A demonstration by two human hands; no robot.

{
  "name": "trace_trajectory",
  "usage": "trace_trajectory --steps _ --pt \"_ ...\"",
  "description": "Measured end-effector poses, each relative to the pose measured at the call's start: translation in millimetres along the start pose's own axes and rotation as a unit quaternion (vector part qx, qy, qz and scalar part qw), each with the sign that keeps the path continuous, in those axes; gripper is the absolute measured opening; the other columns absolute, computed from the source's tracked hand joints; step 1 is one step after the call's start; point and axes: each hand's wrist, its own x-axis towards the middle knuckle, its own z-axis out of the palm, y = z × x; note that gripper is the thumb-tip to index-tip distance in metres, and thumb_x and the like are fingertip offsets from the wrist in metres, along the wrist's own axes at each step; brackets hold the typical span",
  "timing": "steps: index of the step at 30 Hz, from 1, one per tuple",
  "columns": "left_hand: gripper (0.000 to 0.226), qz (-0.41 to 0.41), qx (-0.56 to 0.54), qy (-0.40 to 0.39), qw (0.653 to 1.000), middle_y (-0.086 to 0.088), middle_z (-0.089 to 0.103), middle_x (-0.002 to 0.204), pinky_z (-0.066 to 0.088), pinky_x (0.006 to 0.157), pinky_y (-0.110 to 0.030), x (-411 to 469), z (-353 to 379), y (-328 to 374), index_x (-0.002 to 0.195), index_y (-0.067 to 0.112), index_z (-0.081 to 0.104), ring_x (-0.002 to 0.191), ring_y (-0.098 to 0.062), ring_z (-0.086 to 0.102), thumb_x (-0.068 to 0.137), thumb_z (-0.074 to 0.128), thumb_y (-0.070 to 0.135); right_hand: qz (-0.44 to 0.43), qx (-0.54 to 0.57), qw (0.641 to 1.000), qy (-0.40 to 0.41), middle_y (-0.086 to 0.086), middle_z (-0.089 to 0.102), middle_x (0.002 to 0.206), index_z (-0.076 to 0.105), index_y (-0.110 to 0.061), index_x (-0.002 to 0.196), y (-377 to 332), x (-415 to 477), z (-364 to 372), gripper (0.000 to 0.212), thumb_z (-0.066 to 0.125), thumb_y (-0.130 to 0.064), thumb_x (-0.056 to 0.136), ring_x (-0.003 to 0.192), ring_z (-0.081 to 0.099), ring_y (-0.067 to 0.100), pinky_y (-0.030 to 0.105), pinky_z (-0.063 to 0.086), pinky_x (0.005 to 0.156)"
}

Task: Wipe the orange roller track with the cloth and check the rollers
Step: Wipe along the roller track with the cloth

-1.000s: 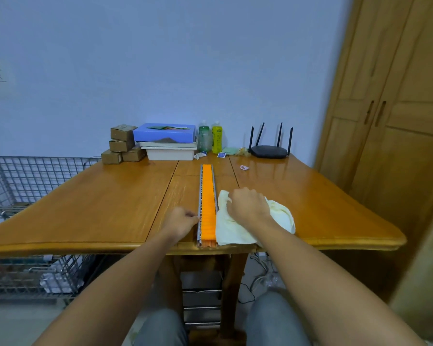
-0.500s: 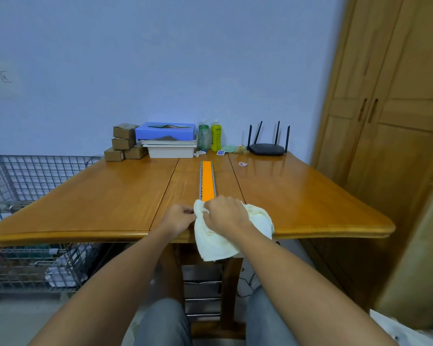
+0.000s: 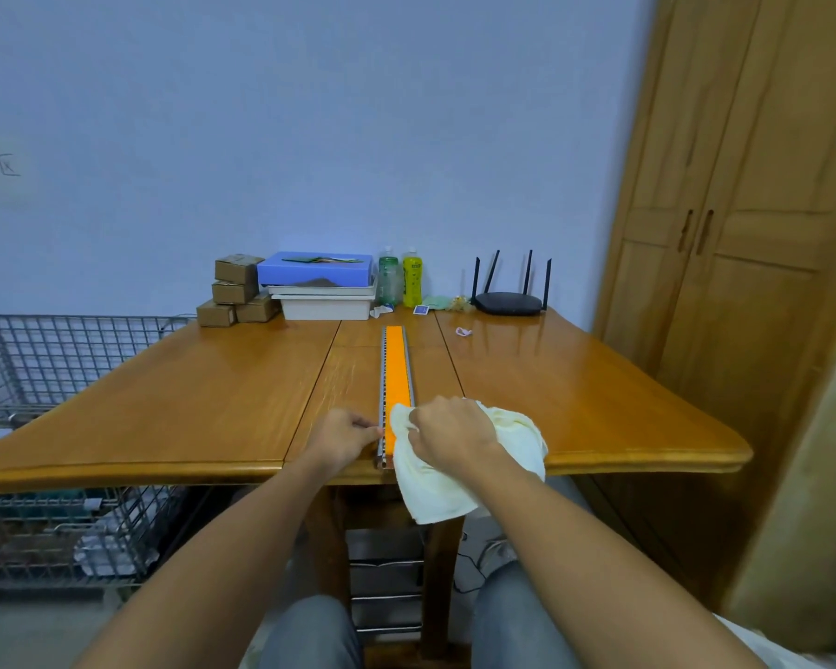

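Note:
A long orange roller track (image 3: 397, 364) in a grey metal rail lies down the middle of the wooden table (image 3: 575, 388), from the near edge toward the back. My right hand (image 3: 447, 429) grips a pale yellow cloth (image 3: 435, 485) and presses it on the near part of the track; the cloth's loose end hangs over the table edge. My left hand (image 3: 341, 439) rests on the table with its fingertips against the rail's left side near the front end. The rollers under the cloth are hidden.
At the back of the table stand small cardboard boxes (image 3: 235, 292), a blue box on white trays (image 3: 317, 282), two bottles (image 3: 401, 282) and a black router (image 3: 507, 301). A wire basket cart (image 3: 44, 379) stands to the left, a wooden wardrobe (image 3: 744, 234) to the right.
My right hand lifted the cloth from the table beside the track and brought it onto the track's near end. My left hand stayed against the rail.

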Motion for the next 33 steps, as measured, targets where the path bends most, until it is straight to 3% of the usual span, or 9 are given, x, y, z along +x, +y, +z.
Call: trace_trajectory --steps 4,9,16,22,28,30,33 --pt "0.02 -0.002 -0.001 -0.008 1.0 -0.001 0.071 0.102 0.045 0.067 -0.02 0.3 -0.7 0.0 0.112 0.012 0.075 0.09 -0.008 0.062 0.097 0.068 0.023 0.036 0.044 0.998 -0.014 0.003 0.068 0.084 0.073 -0.018 0.105 17.9 -4.0 1.3 0.031 0.048 -0.035 0.099 0.072 0.059 0.025 0.032 0.045 0.063" --pt "0.015 0.004 -0.005 -0.02 1.0 0.004 0.068 0.094 0.045 0.069 -0.02 -0.2 -2.9 2.4 0.108 0.013 0.074 0.089 -0.006 0.062 0.098 0.067 0.02 0.073 0.069 0.995 -0.019 -0.001 0.06 0.075 0.073 -0.017 0.103 32.7 -5.1 6.4 0.031 0.05 -0.037 0.098 0.07 0.06 0.022 0.031 0.045 0.06" --pt "0.008 0.011 0.012 -0.038 0.999 0.0 0.07 0.094 0.047 0.069 -0.023 2.2 -9.3 4.6 0.1 0.017 0.073 0.09 -0.01 0.064 0.095 0.07 0.022 0.115 0.11 0.987 -0.014 0.003 0.071 0.094 0.07 -0.024 0.126 52.8 5.3 0.4 0.038 0.049 -0.039 0.098 0.077 0.062 0.023 0.033 0.049 0.065" --pt "0.007 0.008 0.014 -0.056 0.998 0.001 0.071 0.091 0.046 0.067 -0.022 9.4 -15.3 7.5 0.095 0.017 0.074 0.088 -0.01 0.064 0.095 0.069 0.022 0.173 0.043 0.983 0.043 0.002 0.069 0.098 0.07 -0.024 0.118 88.9 27.0 8.7 0.032 0.047 -0.039 0.101 0.086 0.067 0.028 0.035 0.046 0.067" --pt "0.017 -0.013 -0.008 -0.04 0.999 -0.004 0.076 0.091 0.055 0.08 -0.031 33.3 -16.8 2.1 0.088 0.016 0.076 0.092 -0.019 0.071 0.098 0.064 0.022 0.214 0.061 0.967 0.125 0.004 0.06 0.114 0.062 -0.028 0.133 124.1 68.4 28.6 0.036 0.044 -0.042 0.105 0.102 0.06 0.025 0.035 0.044 0.072" --pt "0.019 -0.012 -0.009 -0.04 0.999 -0.004 0.076 0.091 0.055 0.079 -0.029 42.2 -14.5 1.1 0.088 0.016 0.076 0.091 -0.019 0.071 0.098 0.063 0.023 0.223 0.062 0.968 0.1 0.004 0.056 0.124 0.055 -0.029 0.142 127.8 79.4 39.9 0.043 0.04 -0.046 0.105 0.114 0.053 0.024 0.04 0.045 0.087" --pt "0.023 -0.016 -0.014 -0.037 0.999 -0.006 0.075 0.092 0.047 0.068 -0.022 55.0 -12.9 1.8 0.086 0.014 0.075 0.091 -0.019 0.071 0.1 0.06 0.023 0.205 0.077 0.974 -0.062 0.005 0.04 0.152 0.032 -0.038 0.155 126.2 81.3 67.5 0.058 0.029 -0.061 0.102 0.138 0.035 0.027 0.054 0.029 0.109"
